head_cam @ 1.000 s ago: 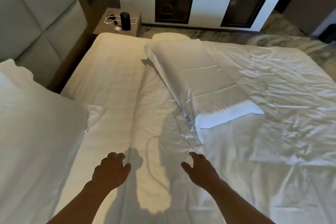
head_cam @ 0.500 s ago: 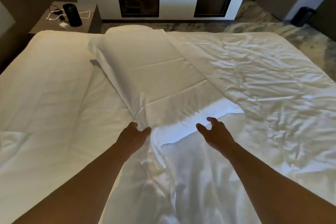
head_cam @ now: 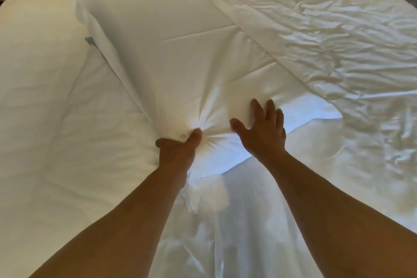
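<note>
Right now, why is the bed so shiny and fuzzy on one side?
Head view: light glares brightest on the folded duvet beside the left hand; the crumpled sheet on the right is smeared by motion blur; the wide lens curves the mattress at far left.

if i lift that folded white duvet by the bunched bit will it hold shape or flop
Probably floppy: the folded white duvet gathers into radiating creases where the left hand grips it. It looks puffy, so likely light for its bulk. Pushed, it may slide on the smooth white sheet.

No readable text anywhere (bedding is plain).
</note>
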